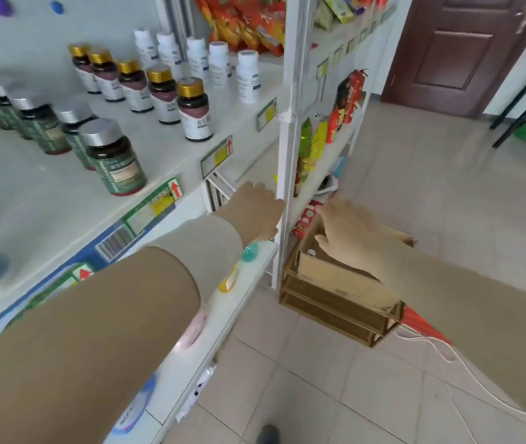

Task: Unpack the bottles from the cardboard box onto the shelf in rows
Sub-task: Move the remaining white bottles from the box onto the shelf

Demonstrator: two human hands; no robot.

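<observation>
The box (335, 283) stands open-topped low on the tiled floor (319, 379), just beside the foot of the white post (284, 155); inside it, near the left wall, a small white cap (311, 252) shows, too small to make out further. The right hand (348, 238) reaches over the box's open top with fingers straight and loosely spread, thumb out to the left, holding nothing that can be seen. The left hand (255, 213) is stretched forward just left of the post, above the box's level; only its back shows, so I cannot tell how its fingers lie or whether they hold anything. On the shelf (47, 213) up to the left, bottles stand upright in three slanting rows: silver-capped bottles (117, 158) with green labels nearest, gold-capped bottles (195, 110) in the middle, white bottles (248, 76) at the back. Price tags with red arrows line the shelf's front edge. A lower shelf (239, 302) under the left forearm carries small blurred items. Right of the post, snack packs (344, 100) fill another rack. A red bag (421, 322) with white strings lies just behind the box, under the right forearm. A brown door (457, 43) is at the far right.
</observation>
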